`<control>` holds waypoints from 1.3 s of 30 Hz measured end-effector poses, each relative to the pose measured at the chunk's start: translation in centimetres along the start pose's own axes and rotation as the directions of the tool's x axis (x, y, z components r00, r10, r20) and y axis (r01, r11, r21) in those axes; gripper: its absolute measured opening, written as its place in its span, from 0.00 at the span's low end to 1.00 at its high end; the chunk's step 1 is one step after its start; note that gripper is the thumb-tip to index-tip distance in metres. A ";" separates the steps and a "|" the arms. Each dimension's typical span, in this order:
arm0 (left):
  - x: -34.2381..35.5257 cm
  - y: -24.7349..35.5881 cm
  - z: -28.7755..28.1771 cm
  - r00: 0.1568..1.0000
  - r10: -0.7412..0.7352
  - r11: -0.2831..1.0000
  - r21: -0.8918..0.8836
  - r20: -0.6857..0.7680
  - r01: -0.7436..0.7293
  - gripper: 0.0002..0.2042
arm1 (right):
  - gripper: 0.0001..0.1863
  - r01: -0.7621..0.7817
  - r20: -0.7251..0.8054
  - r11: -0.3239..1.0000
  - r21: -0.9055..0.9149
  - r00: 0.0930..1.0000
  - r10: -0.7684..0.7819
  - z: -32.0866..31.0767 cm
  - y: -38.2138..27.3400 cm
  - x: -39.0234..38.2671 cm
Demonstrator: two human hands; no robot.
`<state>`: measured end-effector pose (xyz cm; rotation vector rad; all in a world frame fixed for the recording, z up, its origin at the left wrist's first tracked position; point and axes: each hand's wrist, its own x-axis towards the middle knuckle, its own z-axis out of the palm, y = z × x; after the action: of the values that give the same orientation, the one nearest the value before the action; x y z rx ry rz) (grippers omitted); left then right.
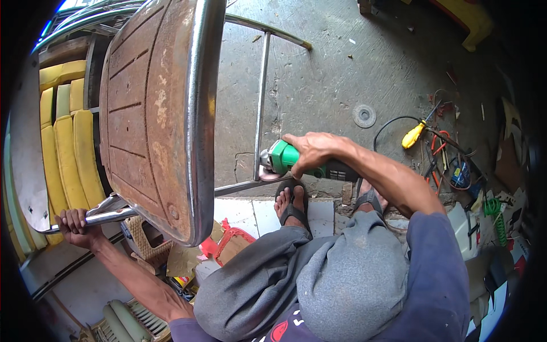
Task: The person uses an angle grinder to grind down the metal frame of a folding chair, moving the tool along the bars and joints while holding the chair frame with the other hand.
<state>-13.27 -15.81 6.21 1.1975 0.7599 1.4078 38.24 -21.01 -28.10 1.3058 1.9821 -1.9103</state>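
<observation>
A metal chair frame (pixel 200 114) with a rusty brown seat panel (pixel 128 114) lies tipped over on my left, its shiny legs stretching out over the floor. My left hand (pixel 78 228) is closed round a chrome tube of the frame at the lower left. In my right hand (pixel 312 153) is a green angle grinder (pixel 283 158), gripped by its body. The grinder's disc (pixel 265 174) is at the corner where two thin leg tubes (pixel 260 114) meet; whether it touches the metal I cannot tell.
Yellow cushions (pixel 65 154) are stacked at the left. A loose grinding disc (pixel 364 115) lies on the concrete floor. To the right are a yellow-handled tool (pixel 413 135), pliers (pixel 437 142) with red handles, cables and a green coiled hose (pixel 497 219). My sandalled feet (pixel 292 205) are close to the grinder.
</observation>
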 end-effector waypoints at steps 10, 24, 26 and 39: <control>-0.2 -0.1 0.4 1.000 0.005 1.000 0.004 0.010 -0.005 0.16 | 0.60 0.048 0.094 0.990 -0.133 0.995 -0.035 -1.3 1.0 3.0; -0.1 -0.3 0.8 0.999 -0.010 1.000 -0.021 0.037 0.011 0.16 | 0.51 -0.042 -0.002 0.999 -0.021 0.999 0.042 0.0 -0.6 -1.6; 0.0 -0.4 0.8 0.999 -0.025 0.999 -0.029 0.048 0.026 0.16 | 0.52 -0.050 -0.003 0.998 -0.025 0.999 0.049 0.5 -0.2 -1.9; -0.2 -0.5 1.0 1.000 0.005 1.000 -0.002 0.014 -0.005 0.17 | 0.53 -0.034 -0.073 0.997 0.065 0.997 0.039 2.6 0.1 -4.3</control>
<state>-12.15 -16.03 6.04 1.2081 0.7460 1.4025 39.72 -25.39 -26.16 1.4396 1.9312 -1.9512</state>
